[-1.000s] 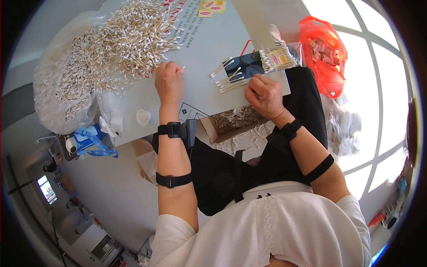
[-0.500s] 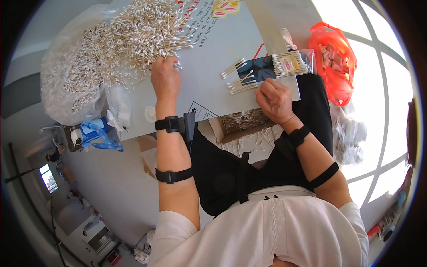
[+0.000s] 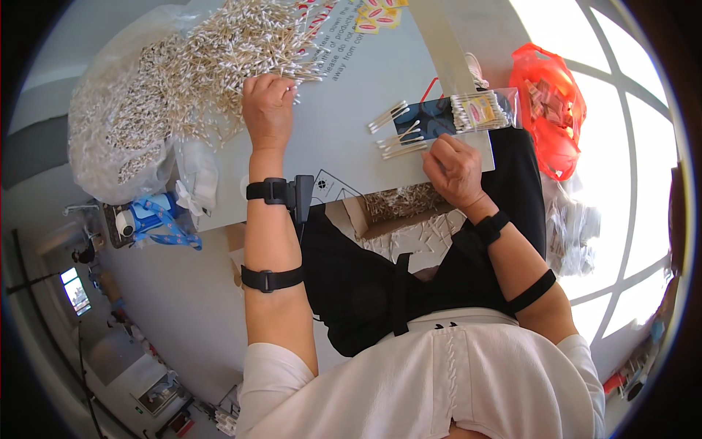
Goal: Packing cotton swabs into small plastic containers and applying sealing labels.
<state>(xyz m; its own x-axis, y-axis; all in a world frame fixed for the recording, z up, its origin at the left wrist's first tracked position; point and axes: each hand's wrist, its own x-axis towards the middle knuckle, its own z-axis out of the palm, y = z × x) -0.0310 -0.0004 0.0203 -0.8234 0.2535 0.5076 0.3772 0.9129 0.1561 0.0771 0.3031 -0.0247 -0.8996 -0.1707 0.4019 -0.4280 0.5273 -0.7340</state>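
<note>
A large heap of cotton swabs (image 3: pixel 219 55) covers the far left of the table. At its near right edge my left hand (image 3: pixel 268 106) is closed, fingers curled, with white swab tips showing beside the fingertips. My right hand (image 3: pixel 455 168) is closed over the table's near right edge; what its fingers hold, if anything, is hidden. Just left of it lie several loose cotton swabs (image 3: pixel 402 152), some across a dark blue patterned sheet (image 3: pixel 417 123). On the sheet's right end rests a clear bag of cotton swabs (image 3: pixel 497 110) with a yellow and red label.
Yellow and red labels (image 3: pixel 379 16) lie at the table's far side. A clear plastic bag of swabs (image 3: pixel 91 132) bulges at the left edge. Below the table is a cardboard box of swabs (image 3: pixel 398 208). A red plastic bag (image 3: pixel 563 146) hangs at right.
My left hand has moved slightly away from me and to the left, along the heap's edge. My right hand has stayed nearly in place, still closed.
</note>
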